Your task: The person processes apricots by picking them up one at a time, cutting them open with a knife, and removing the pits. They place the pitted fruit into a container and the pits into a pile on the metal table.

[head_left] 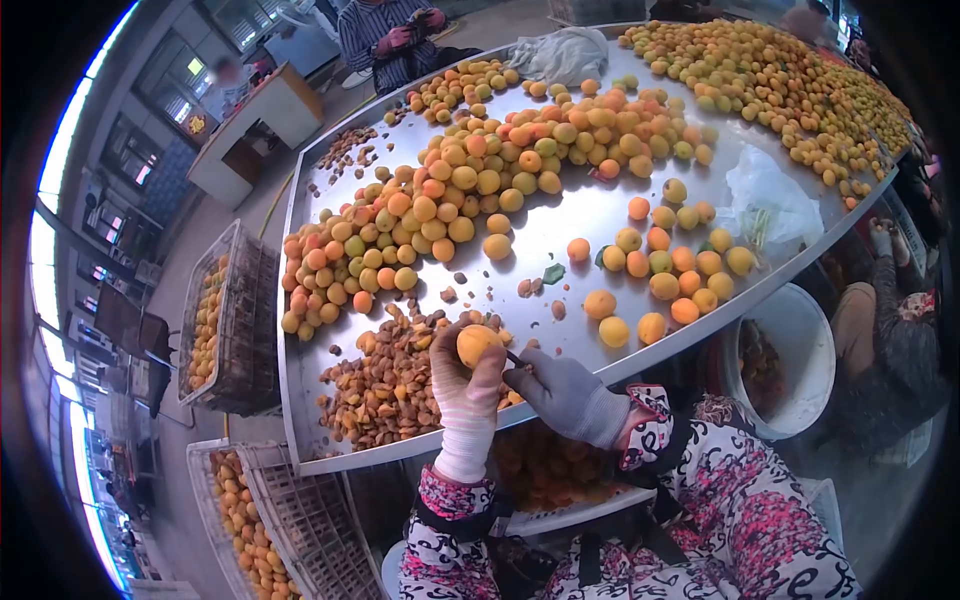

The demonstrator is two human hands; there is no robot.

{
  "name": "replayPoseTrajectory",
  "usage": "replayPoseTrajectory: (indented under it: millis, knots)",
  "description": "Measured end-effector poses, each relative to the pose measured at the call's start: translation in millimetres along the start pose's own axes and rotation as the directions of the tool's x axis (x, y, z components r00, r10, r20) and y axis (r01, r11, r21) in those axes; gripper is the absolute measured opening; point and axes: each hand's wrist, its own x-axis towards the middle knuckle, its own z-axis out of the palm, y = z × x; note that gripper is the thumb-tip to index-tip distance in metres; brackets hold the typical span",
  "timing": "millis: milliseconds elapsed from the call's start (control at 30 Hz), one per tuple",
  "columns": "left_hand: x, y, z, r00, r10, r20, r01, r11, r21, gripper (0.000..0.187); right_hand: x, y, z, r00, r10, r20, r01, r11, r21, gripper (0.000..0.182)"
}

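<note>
In a pale striped glove, my left hand [466,390] grips a yellow-orange apricot [479,345] between thumb and fingers. My right hand [572,398], gloved in grey, is closed on a small dark knife [515,360] whose tip points at the fruit; its blade is mostly hidden. Both hands are over the near edge of a metal table [505,285]. Beside and beneath my left hand lies a heap of brown apricot pits [385,385]. A long pile of whole apricots [465,180] stretches across the table beyond, with a looser group of apricots [665,262] to the right.
A white bucket [815,365] stands at the right. Crates of apricots [232,320] are at the left, and a tray of halved apricots [555,470] sits below the table edge. A plastic bag [765,195] lies on the table. Co-workers [385,40] are across and at the right.
</note>
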Motion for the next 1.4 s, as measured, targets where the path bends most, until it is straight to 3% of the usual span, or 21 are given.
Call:
replayPoseTrajectory:
  millis: [133,200,233,267,433,467,500,533,567,600,667,900,967,1000,1033,1067,1100,1167,1200,1267,1400]
  knots:
    - [-8,6,12,0.995,0.003,-0.103,0.001,0.999,0.039,0.036,-2,3,13,0.999,-0.010,-0.048,0.004,0.993,-0.122,0.031]
    - [-9,8,16,0.953,-0.269,-0.139,0.250,0.958,-0.138,0.039,-2,5,16,0.994,-0.055,-0.089,0.040,0.987,-0.155,0.033]
    - [-4,-1,10,0.936,-0.305,-0.176,0.265,0.939,-0.217,0.037,0,4,14,0.997,-0.032,-0.064,0.016,0.973,-0.230,0.033]
    - [-3,1,10,0.937,-0.303,-0.174,0.264,0.940,-0.217,0.037,1,3,11,0.999,-0.006,-0.042,-0.007,0.953,-0.303,0.034]
    - [-3,15,16,0.957,-0.286,-0.054,0.280,0.956,-0.088,0.037,1,-8,3,1.000,0.010,-0.018,-0.015,0.946,-0.323,0.035]
    - [-3,13,18,0.956,-0.288,-0.056,0.283,0.955,-0.089,0.037,1,-11,4,0.998,0.060,0.031,-0.046,0.939,-0.340,0.035]
    - [-3,11,20,0.956,-0.248,-0.156,0.243,0.969,-0.053,0.036,0,-8,9,0.997,0.062,0.036,-0.047,0.940,-0.338,0.035]
    - [-2,8,21,0.947,-0.201,-0.250,0.204,0.979,-0.013,0.035,0,-2,15,0.998,0.061,0.017,-0.058,0.991,-0.120,0.035]
    - [0,6,19,0.948,-0.201,-0.245,0.203,0.979,-0.014,0.034,1,4,20,0.998,0.063,-0.002,-0.063,0.993,0.104,0.036]
    - [0,6,19,0.949,-0.200,-0.244,0.204,0.979,-0.012,0.034,3,9,22,0.998,0.063,-0.004,-0.062,0.992,0.106,0.036]
    - [-1,7,20,0.941,-0.216,-0.261,0.221,0.975,-0.010,0.034,6,15,25,0.988,0.113,0.101,-0.139,0.942,0.305,0.038]
    - [0,-1,12,0.960,-0.186,-0.210,0.187,0.982,-0.014,0.034,8,-3,1,0.929,0.191,0.315,-0.319,0.847,0.426,0.043]
    - [-4,-1,10,0.965,-0.201,-0.170,0.186,0.977,-0.100,0.035,7,-19,-10,0.830,0.291,0.475,-0.516,0.723,0.460,0.045]
    - [-4,-1,9,0.965,-0.201,-0.170,0.186,0.977,-0.100,0.035,8,-7,-2,0.830,0.291,0.475,-0.516,0.722,0.460,0.045]
    - [-3,-2,7,0.967,-0.202,-0.153,0.190,0.977,-0.092,0.036,11,15,12,0.930,0.170,0.326,-0.314,0.827,0.466,0.044]
    - [-1,-3,7,0.970,-0.203,-0.132,0.193,0.977,-0.086,0.037,13,14,15,0.985,0.024,0.173,-0.098,0.896,0.433,0.043]
    - [0,-4,9,0.972,-0.200,-0.128,0.189,0.978,-0.089,0.037,9,13,14,0.985,0.022,0.170,-0.094,0.898,0.430,0.043]
    - [4,-5,13,0.962,-0.213,-0.171,0.201,0.976,-0.087,0.038,4,6,7,0.999,0.026,0.022,-0.026,1.000,0.002,0.035]
    - [5,-3,13,0.962,-0.212,-0.170,0.200,0.976,-0.087,0.038,4,4,6,0.999,0.025,0.022,-0.025,1.000,0.001,0.035]
    - [4,2,10,0.945,-0.288,-0.157,0.284,0.958,-0.046,0.040,4,4,4,0.999,0.043,0.004,-0.041,0.973,-0.229,0.035]
    - [6,8,3,0.952,-0.307,-0.019,0.306,0.951,-0.047,0.047,5,-5,-6,0.999,0.041,0.011,-0.036,0.956,-0.292,0.029]
